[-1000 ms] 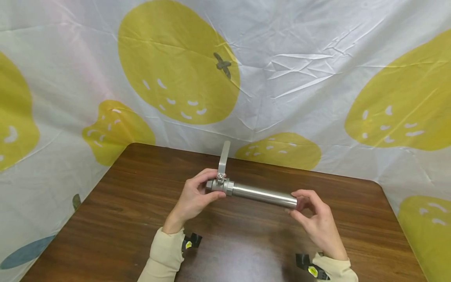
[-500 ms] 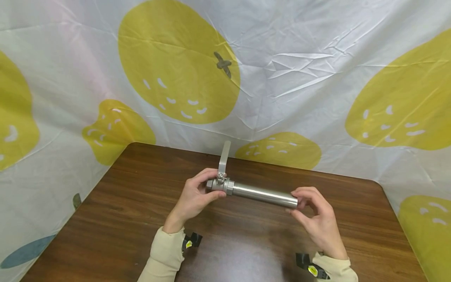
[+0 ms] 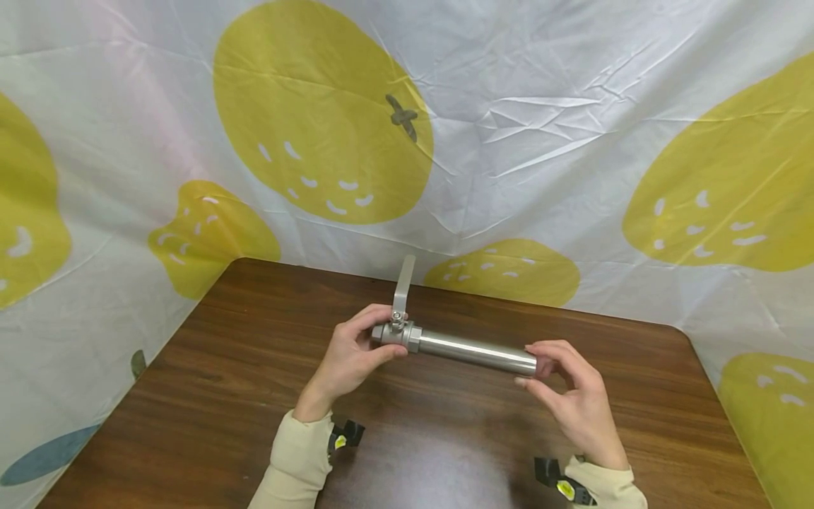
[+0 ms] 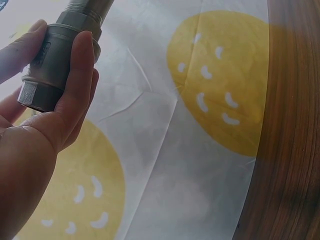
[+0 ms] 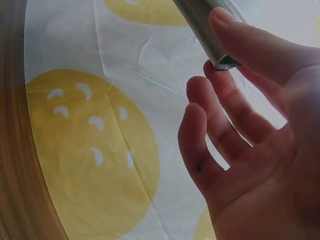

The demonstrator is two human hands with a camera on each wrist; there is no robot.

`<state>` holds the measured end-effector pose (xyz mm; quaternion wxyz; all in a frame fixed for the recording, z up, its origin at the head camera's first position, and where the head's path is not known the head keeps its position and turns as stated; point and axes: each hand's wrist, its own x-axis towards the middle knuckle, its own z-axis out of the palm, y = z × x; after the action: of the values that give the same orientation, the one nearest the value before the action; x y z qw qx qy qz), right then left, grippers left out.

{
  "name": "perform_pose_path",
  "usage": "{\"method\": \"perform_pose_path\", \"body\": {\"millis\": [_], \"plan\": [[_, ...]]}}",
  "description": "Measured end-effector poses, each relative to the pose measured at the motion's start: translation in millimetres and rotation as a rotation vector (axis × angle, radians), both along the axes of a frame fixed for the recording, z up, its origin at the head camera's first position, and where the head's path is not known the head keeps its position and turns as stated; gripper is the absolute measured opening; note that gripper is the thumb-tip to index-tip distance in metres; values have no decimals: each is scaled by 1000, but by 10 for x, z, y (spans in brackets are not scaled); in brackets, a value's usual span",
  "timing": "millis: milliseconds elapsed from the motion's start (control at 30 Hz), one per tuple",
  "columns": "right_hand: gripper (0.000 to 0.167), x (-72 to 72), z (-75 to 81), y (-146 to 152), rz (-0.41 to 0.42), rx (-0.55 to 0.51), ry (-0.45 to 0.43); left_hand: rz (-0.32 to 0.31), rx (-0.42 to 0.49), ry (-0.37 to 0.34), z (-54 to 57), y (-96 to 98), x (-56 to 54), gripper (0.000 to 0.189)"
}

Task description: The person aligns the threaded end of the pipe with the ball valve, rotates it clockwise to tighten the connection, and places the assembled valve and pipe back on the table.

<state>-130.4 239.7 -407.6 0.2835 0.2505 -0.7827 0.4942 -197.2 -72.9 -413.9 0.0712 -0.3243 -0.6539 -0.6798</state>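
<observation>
A steel ball valve [image 3: 396,335] with a long flat lever handle [image 3: 404,284] is joined at its hex collar to a shiny metal pipe [image 3: 477,352]. My left hand [image 3: 350,357] grips the valve body, thumb on the near side and fingers behind; the left wrist view shows the valve's hex end [image 4: 40,96] above the palm. At the pipe's far right end my right hand [image 3: 579,396] pinches it between thumb and fingers. In the right wrist view the pipe's open end [image 5: 227,63] shows, with the other fingers loosely bent below it. The lever points up and away from me.
Beneath the hands lies a dark brown wooden table [image 3: 254,339] with rounded back corners. A white cloth [image 3: 496,155] printed with yellow fruit hangs behind the table and at both sides. Each wrist carries a strapped black camera mount [image 3: 346,434].
The valve and pipe stay almost in place. My right thumb and fingers shift very slightly at the pipe's end; my left hand keeps its grip.
</observation>
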Motion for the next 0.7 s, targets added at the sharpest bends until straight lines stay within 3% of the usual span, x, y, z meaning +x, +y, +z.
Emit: {"method": "perform_pose_path", "body": {"millis": [333, 700], "plan": [[46, 36, -25, 36, -81, 44, -164, -2, -12, 9, 17, 2, 13, 45], [34, 33, -9, 9, -113, 91, -168, -13, -10, 15, -4, 11, 13, 46]]}}
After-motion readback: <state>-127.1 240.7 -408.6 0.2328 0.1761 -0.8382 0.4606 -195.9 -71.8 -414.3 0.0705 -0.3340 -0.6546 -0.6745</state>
